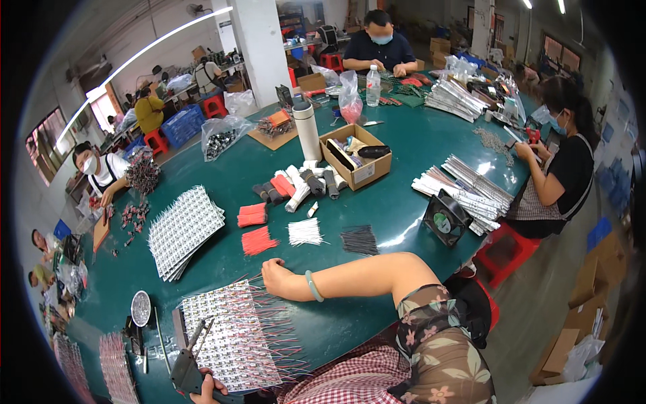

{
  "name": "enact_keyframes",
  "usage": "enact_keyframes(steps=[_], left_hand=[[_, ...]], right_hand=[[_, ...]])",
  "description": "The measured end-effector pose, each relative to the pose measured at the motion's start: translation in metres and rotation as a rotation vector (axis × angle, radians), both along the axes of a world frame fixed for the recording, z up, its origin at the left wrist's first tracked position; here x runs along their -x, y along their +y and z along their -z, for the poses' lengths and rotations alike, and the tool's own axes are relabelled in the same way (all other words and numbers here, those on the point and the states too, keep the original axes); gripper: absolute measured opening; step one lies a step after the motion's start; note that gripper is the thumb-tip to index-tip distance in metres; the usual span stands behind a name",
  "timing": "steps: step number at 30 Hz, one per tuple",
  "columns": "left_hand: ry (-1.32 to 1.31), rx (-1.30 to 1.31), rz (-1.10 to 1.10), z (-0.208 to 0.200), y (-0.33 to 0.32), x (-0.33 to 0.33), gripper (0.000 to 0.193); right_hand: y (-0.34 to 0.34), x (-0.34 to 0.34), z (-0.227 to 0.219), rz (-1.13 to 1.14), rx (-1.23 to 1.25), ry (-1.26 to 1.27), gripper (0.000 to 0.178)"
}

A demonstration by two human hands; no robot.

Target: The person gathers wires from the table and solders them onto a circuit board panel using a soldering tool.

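Note:
My left hand is wrapped round the handle of a black soldering gun, at the lower edge. Its thin tip reaches over the left part of a white circuit board panel, which is covered in rows of small pads. Many fine red and white wires stick out from the panel's right side. My right hand, with a pale green bangle on its wrist, is beside the panel's far right corner. Its fingers are curled together; whatever they hold is too small to make out.
Beyond my right hand lie red wires, white wires and black wires. A small fan stands at right, stacked panels at left. Behind are a cardboard box and a flask. Co-workers sit round the green table.

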State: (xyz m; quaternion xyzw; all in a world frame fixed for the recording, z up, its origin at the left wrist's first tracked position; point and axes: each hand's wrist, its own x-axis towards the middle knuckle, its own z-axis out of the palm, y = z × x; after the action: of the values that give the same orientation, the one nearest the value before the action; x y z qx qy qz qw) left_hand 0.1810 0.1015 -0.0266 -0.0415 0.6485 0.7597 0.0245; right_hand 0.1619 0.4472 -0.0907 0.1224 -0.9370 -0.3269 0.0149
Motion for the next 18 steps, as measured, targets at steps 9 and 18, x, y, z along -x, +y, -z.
enact_keyframes(steps=[9, 18], left_hand=[[0.010, -0.086, -0.010, 0.000, 0.004, -0.005, 0.022], [-0.001, 0.006, 0.028, -0.040, 0.025, -0.023, 0.009]], right_hand=[[0.003, 0.001, -0.009, 0.089, 0.163, 0.062, 0.018], [0.002, -0.001, -0.009, 0.060, 0.085, -0.011, 0.016]])
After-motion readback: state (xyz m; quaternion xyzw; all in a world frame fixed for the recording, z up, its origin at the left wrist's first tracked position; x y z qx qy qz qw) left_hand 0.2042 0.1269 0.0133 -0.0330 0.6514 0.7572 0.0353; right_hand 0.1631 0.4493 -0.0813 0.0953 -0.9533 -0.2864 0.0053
